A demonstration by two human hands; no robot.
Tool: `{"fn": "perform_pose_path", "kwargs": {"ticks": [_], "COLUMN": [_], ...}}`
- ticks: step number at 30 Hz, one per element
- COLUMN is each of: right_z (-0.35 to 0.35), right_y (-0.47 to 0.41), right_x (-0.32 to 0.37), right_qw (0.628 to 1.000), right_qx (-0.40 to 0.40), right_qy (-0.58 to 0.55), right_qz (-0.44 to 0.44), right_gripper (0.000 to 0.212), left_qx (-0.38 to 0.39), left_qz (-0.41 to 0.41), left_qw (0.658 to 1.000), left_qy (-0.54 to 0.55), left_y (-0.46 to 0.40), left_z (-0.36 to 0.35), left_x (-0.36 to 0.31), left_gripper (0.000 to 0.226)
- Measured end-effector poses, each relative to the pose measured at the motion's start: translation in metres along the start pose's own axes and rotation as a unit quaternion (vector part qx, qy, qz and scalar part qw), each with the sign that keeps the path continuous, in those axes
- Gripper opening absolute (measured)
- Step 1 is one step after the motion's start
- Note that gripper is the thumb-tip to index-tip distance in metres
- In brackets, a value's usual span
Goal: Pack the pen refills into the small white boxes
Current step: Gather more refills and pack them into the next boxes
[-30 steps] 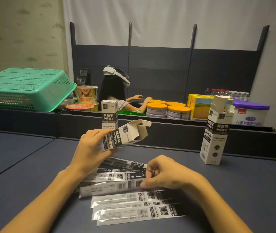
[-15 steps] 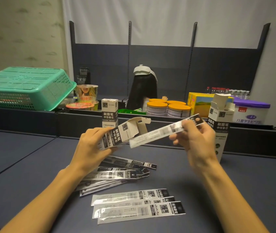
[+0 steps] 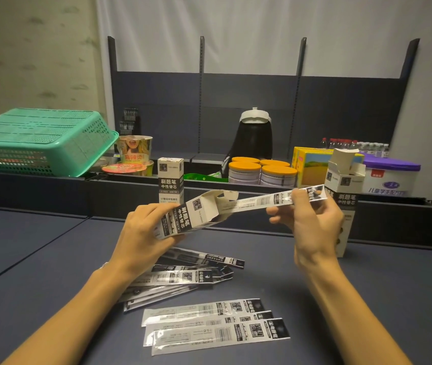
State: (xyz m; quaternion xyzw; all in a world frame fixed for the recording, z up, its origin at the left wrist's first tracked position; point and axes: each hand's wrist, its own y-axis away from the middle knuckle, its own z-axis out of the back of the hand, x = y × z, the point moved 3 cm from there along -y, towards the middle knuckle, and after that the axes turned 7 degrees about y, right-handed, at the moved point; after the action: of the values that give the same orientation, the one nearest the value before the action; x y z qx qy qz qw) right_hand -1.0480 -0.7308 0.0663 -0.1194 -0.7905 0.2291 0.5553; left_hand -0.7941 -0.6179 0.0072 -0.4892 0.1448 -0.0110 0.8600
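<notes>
Bare tabletop (image 3: 38, 259) left of packets (image 3: 183, 277)

The upright white box (image 3: 170, 180) reads 刷题笔 中性替芯; the open-topped box (image 3: 346, 196) reads 刷题笔; the noodle cup (image 3: 135, 150) reads 麻辣烫.

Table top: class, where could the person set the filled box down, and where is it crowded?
Bare table lies right of the loose refill packets, below the open upright box. More lies far left, beneath the green basket. The centre is crowded: fanned packets lie under the left hand.
</notes>
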Motion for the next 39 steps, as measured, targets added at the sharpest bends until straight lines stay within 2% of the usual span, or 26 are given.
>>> {"fn": "perform_pose_path", "kwargs": {"ticks": [3, 6, 11, 14, 17, 20, 27, 32, 37, 39], "right_z": [-0.004, -0.009, -0.021, -0.026, -0.024, -0.018, -0.009, -0.017, -0.025, -0.027], "right_y": [0.004, 0.007, 0.014, 0.020, 0.021, 0.016, 0.007, 0.013, 0.020, 0.021], "right_x": [-0.002, -0.005, -0.020, -0.023, -0.017, -0.011, -0.004, -0.011, -0.019, -0.022], "right_qw": [0.999, 0.998, 0.985, 0.975, 0.979, 0.986, 0.980, 0.967, 0.960, 0.952], "right_qx": [0.025, 0.060, 0.154, 0.202, 0.177, 0.127, 0.117, 0.176, 0.233, 0.254], "right_qy": [0.021, 0.029, 0.077, 0.094, 0.100, 0.095, 0.121, 0.153, 0.146, 0.163], "right_qz": [0.001, -0.002, -0.010, -0.014, 0.012, 0.050, 0.105, 0.104, 0.051, 0.048], "right_gripper": [0.006, 0.011, 0.007, 0.012, 0.013, 0.005, 0.008, 0.003, 0.017, 0.017], "left_qx": [-0.002, -0.003, 0.008, 0.012, 0.008, 0.004, -0.001, 0.004, 0.005, 0.007], "left_qz": [-0.003, -0.005, -0.016, -0.022, -0.018, -0.013, -0.006, -0.018, -0.014, -0.015], "left_qw": [1.000, 1.000, 1.000, 1.000, 1.000, 1.000, 1.000, 1.000, 1.000, 1.000], "left_qy": [-0.002, -0.005, -0.005, -0.003, -0.005, -0.009, -0.015, -0.013, -0.010, -0.010], "left_y": [-0.001, 0.000, 0.001, 0.001, -0.001, 0.000, 0.000, 0.000, 0.000, -0.001], "left_z": [0.000, -0.001, -0.002, -0.003, -0.003, -0.002, -0.001, -0.001, -0.001, -0.001], "left_x": [-0.001, 0.001, 0.000, -0.001, 0.000, 0.002, 0.002, 0.000, 0.000, -0.001], "left_gripper": [0.065, 0.069, 0.072, 0.074, 0.074, 0.072, 0.069, 0.069, 0.067, 0.065]}}
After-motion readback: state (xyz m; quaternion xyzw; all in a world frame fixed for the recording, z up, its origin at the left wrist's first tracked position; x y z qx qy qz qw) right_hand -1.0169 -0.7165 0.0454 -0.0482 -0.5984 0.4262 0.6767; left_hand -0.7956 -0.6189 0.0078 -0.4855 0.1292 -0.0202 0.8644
